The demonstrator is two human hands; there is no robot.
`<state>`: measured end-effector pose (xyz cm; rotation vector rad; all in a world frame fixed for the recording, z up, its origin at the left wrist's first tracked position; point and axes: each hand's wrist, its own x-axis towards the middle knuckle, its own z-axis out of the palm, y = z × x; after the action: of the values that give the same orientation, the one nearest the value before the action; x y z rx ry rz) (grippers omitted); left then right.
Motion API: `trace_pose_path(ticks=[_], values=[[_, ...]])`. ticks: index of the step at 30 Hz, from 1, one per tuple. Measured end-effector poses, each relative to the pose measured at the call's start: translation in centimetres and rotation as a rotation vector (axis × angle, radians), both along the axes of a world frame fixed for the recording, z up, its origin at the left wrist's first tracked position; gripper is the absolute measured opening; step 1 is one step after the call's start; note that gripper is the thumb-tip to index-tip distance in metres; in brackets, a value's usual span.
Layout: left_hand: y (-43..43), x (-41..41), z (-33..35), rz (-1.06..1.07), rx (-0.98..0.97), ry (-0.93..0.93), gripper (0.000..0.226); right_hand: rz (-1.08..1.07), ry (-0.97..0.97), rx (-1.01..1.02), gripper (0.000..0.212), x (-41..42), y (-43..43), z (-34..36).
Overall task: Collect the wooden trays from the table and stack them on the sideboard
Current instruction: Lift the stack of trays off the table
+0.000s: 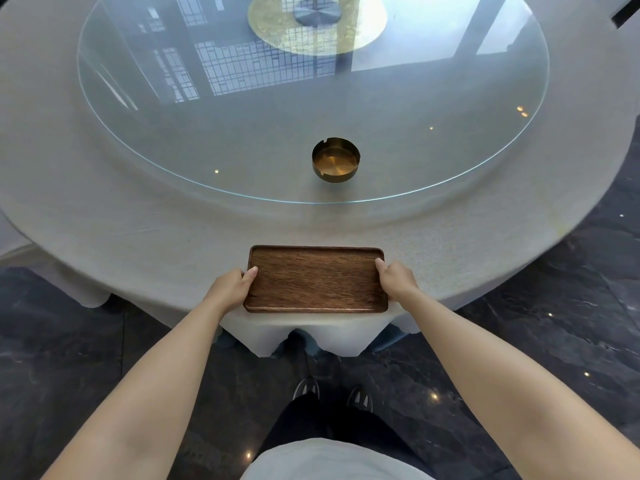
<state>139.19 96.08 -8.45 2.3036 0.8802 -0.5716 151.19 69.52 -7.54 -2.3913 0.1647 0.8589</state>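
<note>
A dark brown rectangular wooden tray [315, 278] lies at the near edge of the round table [138, 230], which is covered in a grey cloth. My left hand [231, 285] grips the tray's left short side, thumb on the rim. My right hand [396, 279] grips the right short side the same way. The tray is empty and level. I cannot tell whether it rests on the cloth or hangs just above it. No other tray and no sideboard is in view.
A brass ashtray [336, 160] sits on the glass turntable [450, 133] beyond the tray. A gold disc [363, 26] lies at the turntable's middle. Dark polished stone floor [519, 341] surrounds the table; my shoes [332, 393] stand close to the hanging cloth.
</note>
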Motion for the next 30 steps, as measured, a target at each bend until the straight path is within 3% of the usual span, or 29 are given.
trace_pose_path(ticks=[11, 17, 24, 30], values=[[0.0, 1.4, -0.6, 0.131, -0.166, 0.017, 0.059, -0.032, 0.062, 0.093, 0.042, -0.8, -0.5, 0.2], [0.4, 2.1, -0.5, 0.079, -0.125, -0.041, 0.049, -0.089, 0.074, 0.173, 0.033, -1.1, -0.6, 0.3], [-1.6, 6.4, 1.7, -0.034, -0.109, -0.124, 0.044, -0.3, -0.019, 0.232, 0.032, -1.2, -3.3, 1.3], [-8.3, 12.9, 4.1, -0.198, -0.203, -0.199, 0.043, -0.55, -0.145, 0.206, 0.047, -0.6, -10.0, 4.3]])
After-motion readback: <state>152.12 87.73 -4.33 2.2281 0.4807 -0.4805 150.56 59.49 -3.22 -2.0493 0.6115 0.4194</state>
